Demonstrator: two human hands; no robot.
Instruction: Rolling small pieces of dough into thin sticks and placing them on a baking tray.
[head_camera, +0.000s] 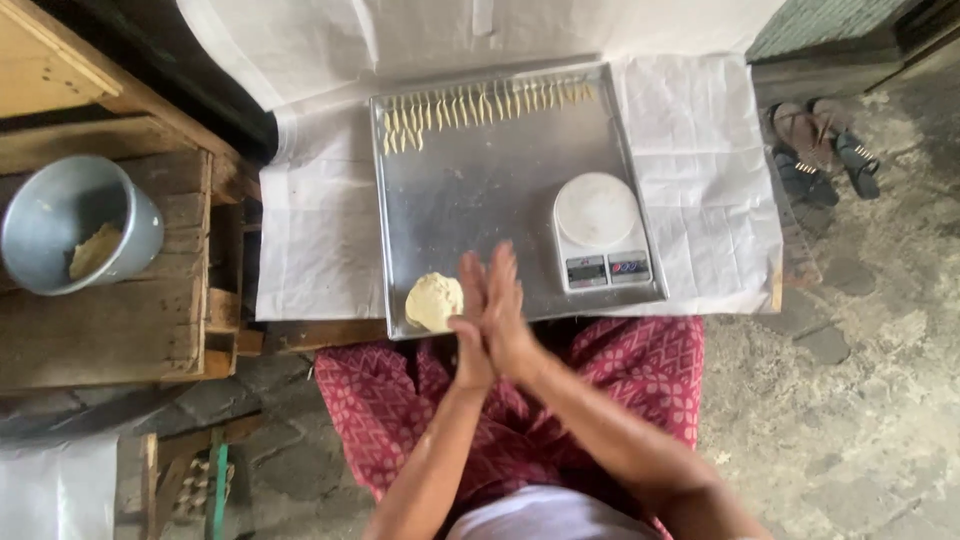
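My left hand (468, 335) and my right hand (508, 315) are pressed flat together, palm to palm, fingers straight and pointing away from me, over the near edge of a square metal tray (480, 200). Anything between the palms is hidden. Just left of my hands a pale yellow lump of dough (432, 301) lies on the tray's near left corner. Several thin dough strips (480, 105) are lined up in a row along the tray's far edge. A white kitchen scale (598, 235) stands on the tray's right side, just beyond my right hand.
The tray rests on white paper (700, 150) over a low wooden board. At left, a grey metal bucket (75, 225) holding some dough sits on a wooden crate (110, 330). A pair of sandals (822, 150) lies on the stone floor at right. My red patterned lap is below the tray.
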